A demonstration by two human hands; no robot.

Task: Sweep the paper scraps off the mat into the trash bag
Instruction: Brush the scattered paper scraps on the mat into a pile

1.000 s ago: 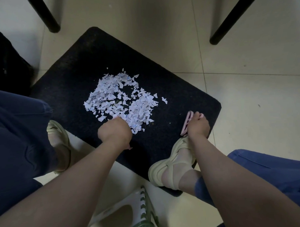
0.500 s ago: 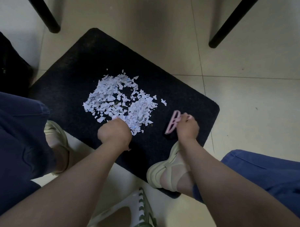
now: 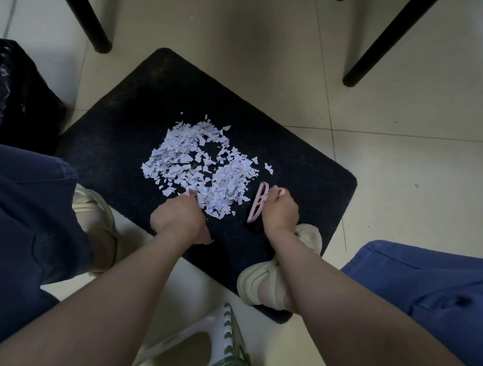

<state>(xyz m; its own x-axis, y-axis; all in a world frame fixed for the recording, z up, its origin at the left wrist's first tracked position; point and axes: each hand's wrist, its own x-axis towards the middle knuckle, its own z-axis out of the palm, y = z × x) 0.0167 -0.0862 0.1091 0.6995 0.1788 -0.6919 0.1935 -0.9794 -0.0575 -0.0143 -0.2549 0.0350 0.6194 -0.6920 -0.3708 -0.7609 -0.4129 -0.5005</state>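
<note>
Leans over a dark mat [image 3: 150, 109] laid askew on a pale tiled floor [image 3: 399, 177]. Near the mat's middle, a loose heap of white paper scraps [image 3: 196, 168], all of it on the mat, with a bare patch inside the heap and one stray bit just off its 3 o'clock edge. At 10 o'clock from the mat, near its corner and well apart from the heap, a black trash bag [image 3: 15, 89]; cannot tell whether its mouth is open.

Sets the left hand [image 3: 178, 218] at the heap's 6 o'clock edge, knuckles up, grip curled tight round a pink handle [image 3: 209, 241] that shows only as small tips on either side of the fist; cannot tell what sort of tool. Touches the nearest scraps with the far side of that fist.

Holds the right hand [image 3: 279, 211] at 4 o'clock from the heap, grip pinching a pink brush [image 3: 259, 202] with open loops in its back, dark bristles down on the mat, just beside the heap's edge.

Plants the right sandal [image 3: 255, 286] on the mat's 5 o'clock border, under the right forearm, and the left sandal [image 3: 90, 207] on the floor at 8 o'clock. Dark blue trousers [image 3: 22, 218] at both sides. At 6 o'clock, a white-and-green stool [image 3: 223, 334], partly hidden by the arms. At 11 and 1 o'clock, black chair legs [image 3: 89, 26] standing on the floor beyond the mat.
</note>
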